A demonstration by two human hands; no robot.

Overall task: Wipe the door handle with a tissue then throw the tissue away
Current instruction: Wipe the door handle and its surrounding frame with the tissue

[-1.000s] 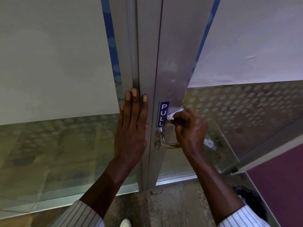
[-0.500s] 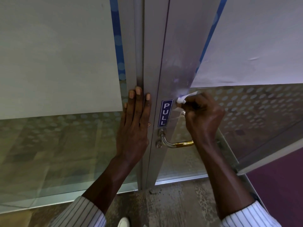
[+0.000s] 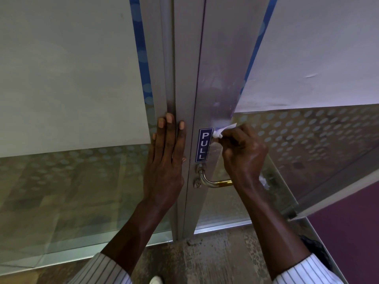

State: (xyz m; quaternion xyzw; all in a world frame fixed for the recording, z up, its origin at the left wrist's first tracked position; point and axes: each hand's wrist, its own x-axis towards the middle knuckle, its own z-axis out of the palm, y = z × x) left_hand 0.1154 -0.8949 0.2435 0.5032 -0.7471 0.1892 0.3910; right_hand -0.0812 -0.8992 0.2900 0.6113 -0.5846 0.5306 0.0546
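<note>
Tissue (image 3: 220,132) pinched in right hand (image 3: 244,158) fingers, pressed on door frame at handle's (image 3: 215,182) 12 o'clock. Left hand (image 3: 166,160) fingers together, flat, bracing. Step: wiping. Next: drop to handle, rub lengthwise.

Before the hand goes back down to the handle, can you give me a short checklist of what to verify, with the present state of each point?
1. Tissue gripped in the right hand: ok, a crumpled end sticks out of the closed fingers.
2. Tissue on the door handle: not ok, it presses on the metal frame beside the PULL sign, above the handle.
3. Handle free to wipe: partly ok, its near bend shows; the right wrist hides the far end.
4. Left hand steadying: ok, flat on the frame.
5. Handle already clean: cannot tell.
6. Bin for the tissue: cannot tell.
</note>
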